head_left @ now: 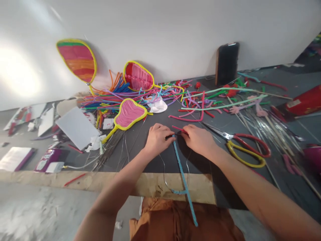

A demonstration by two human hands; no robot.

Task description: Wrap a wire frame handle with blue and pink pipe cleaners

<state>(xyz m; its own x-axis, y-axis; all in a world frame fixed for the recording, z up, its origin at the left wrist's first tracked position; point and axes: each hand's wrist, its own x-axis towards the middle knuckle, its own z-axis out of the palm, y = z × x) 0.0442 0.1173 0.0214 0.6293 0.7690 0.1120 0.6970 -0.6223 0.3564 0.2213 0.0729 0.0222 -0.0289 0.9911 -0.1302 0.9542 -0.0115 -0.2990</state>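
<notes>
My left hand (159, 137) is closed in a pinch at the upper end of a light blue pipe cleaner (182, 167). That pipe cleaner slants down past the table's front edge, with a short blue piece (178, 192) and a thin bent wire (164, 169) joining it low down. Close by on the right, my right hand (199, 139) pinches a short red pipe cleaner (177, 128), its tip sticking out to the left. The fingers hide where the two pieces meet, so I cannot tell whether they touch. Red-and-yellow-handled scissors (247, 147) lie right of my right hand.
Yellow-rimmed pink paddle shapes (130, 114) lie or lean at the back left, near a pile of coloured pipe cleaners (107, 100). A phone (227, 63) leans on the wall. Bundled wires (276, 129) lie at right; a white card (77, 128) and purple box (48, 159) at left.
</notes>
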